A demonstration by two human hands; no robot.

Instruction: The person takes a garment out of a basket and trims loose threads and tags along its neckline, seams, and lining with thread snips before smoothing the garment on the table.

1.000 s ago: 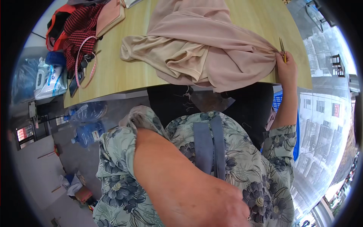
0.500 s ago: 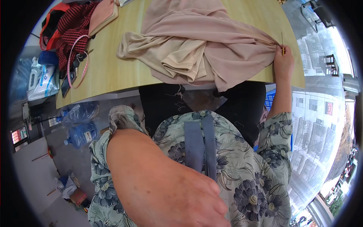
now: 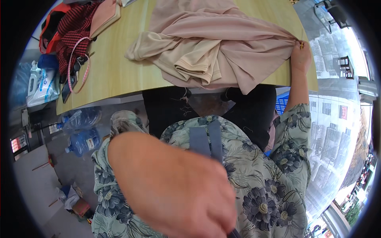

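Beige fabric (image 3: 222, 51): heaped on wooden worktop (image 3: 115, 75), overhanging near edge; right hand (image 3: 300, 55) grip pinching its corner; left hand (image 3: 190, 198) grip unclear.

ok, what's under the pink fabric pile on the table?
The pink fabric lies on the wooden table, over a folded beige cloth that shows at its left. The right hand pinches its right edge. Anything else beneath is covered.
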